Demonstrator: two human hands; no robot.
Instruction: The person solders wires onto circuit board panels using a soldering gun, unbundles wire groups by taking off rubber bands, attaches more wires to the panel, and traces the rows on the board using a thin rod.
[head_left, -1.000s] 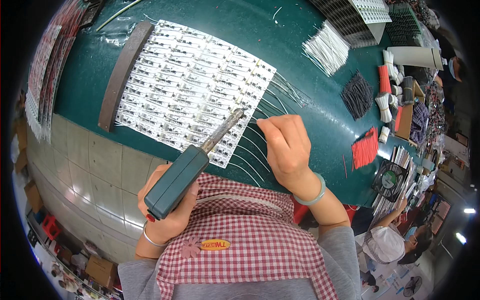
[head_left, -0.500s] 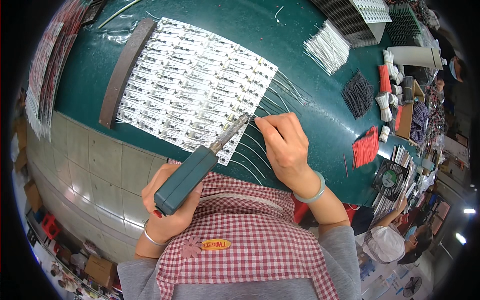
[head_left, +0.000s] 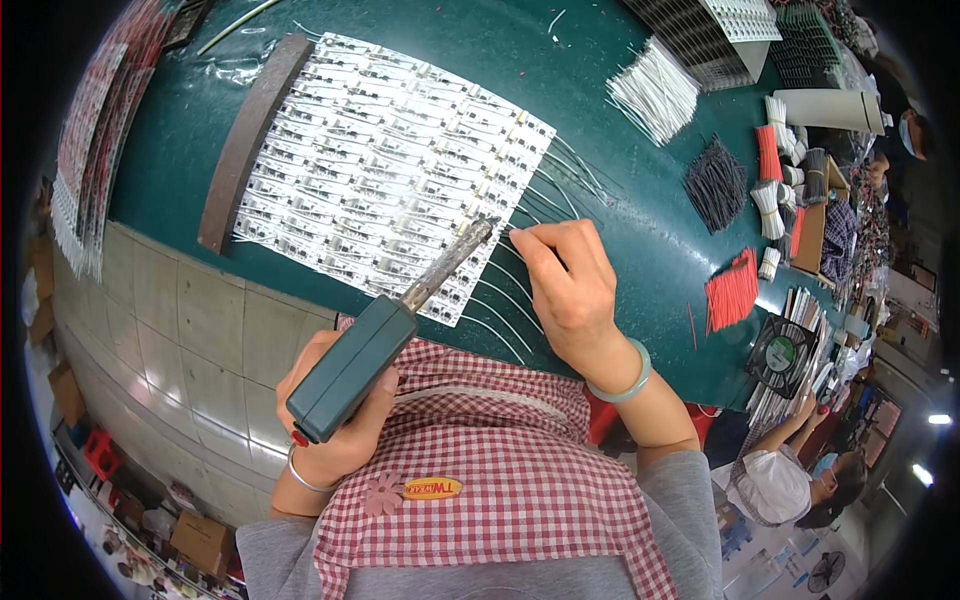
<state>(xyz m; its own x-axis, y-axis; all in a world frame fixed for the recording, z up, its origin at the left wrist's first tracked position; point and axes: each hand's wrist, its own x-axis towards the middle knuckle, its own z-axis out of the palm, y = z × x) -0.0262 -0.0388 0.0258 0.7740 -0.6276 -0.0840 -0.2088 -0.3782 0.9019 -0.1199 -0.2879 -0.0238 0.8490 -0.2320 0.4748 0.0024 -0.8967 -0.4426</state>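
Note:
My left hand (head_left: 340,425) is wrapped round the dark green handle of a soldering iron (head_left: 355,370). The iron's metal shaft slants up and right, its tip over the right edge of a white circuit board panel (head_left: 390,180). Rows of small dark components and thin white wires cover the panel. Just right of the iron's tip, my right hand (head_left: 572,285) pinches a thin wire (head_left: 514,231) between thumb and forefinger; most of the wire is hidden by the fingers. Several loose wire ends (head_left: 506,328) hang over the panel's right edge onto the green table.
A brown bar (head_left: 255,140) lies along the panel's left edge. To the right are piles of white wires (head_left: 655,90), black wires (head_left: 716,185) and red wires (head_left: 732,290), plus a small black fan (head_left: 780,355). Wired boards (head_left: 100,140) hang at the far left. A co-worker (head_left: 775,485) sits at lower right.
The soldering iron's handle has moved a little down and left in my left hand, and the tip sits slightly higher. My right hand keeps its pinch in nearly the same place.

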